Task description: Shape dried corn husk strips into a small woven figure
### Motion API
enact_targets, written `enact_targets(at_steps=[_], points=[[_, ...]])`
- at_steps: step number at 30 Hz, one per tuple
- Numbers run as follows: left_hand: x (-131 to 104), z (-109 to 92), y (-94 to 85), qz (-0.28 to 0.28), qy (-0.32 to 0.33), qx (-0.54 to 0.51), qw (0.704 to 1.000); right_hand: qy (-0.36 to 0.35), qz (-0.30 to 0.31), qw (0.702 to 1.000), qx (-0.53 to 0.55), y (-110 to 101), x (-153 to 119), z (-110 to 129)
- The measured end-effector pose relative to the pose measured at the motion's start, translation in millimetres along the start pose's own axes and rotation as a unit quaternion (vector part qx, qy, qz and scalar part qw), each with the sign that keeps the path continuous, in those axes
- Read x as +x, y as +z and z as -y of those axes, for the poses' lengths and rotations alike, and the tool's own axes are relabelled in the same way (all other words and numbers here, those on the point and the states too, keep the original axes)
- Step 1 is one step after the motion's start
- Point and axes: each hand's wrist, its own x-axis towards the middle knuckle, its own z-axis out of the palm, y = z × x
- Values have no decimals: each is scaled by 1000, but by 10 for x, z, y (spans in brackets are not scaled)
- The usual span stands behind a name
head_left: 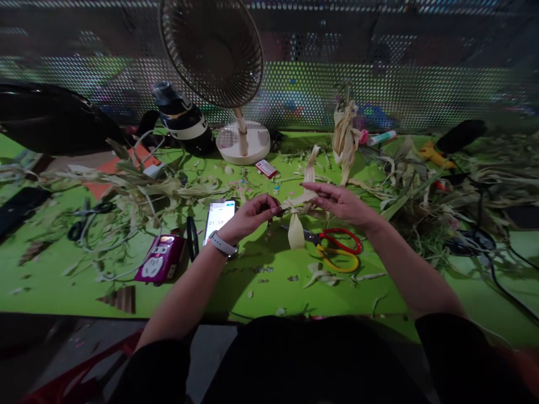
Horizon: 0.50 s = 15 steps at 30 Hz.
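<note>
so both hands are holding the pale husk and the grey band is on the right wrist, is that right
Not quite: the head view shows the grey band on the left wrist, not the right. The left hand and right hand do hold the pale husk.

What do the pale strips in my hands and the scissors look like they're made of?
Pale strips: probably dried husk, matte and papery, given their leaf-like shape and straw color. Scissors: handles likely smooth plastic, from the even red and yellow; blades probably metal, from their thin grey look, finish unclear.
</note>
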Motion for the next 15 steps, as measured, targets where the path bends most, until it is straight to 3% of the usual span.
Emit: enact_targets(at_steps=[6, 9, 12, 15], points=[[-5, 12, 11, 9, 18, 28, 999, 5, -69, 998, 3, 65, 16, -54], [-13, -24, 35, 18, 45, 160, 986, -11, -96, 995, -30, 89, 14, -83], [-13, -61, 64, 0, 65, 308, 949, -25, -92, 994, -62, 107, 1, -76], [-9, -70, 73, 2, 65, 309, 949, -42, -95, 993, -62, 115, -8, -60]])
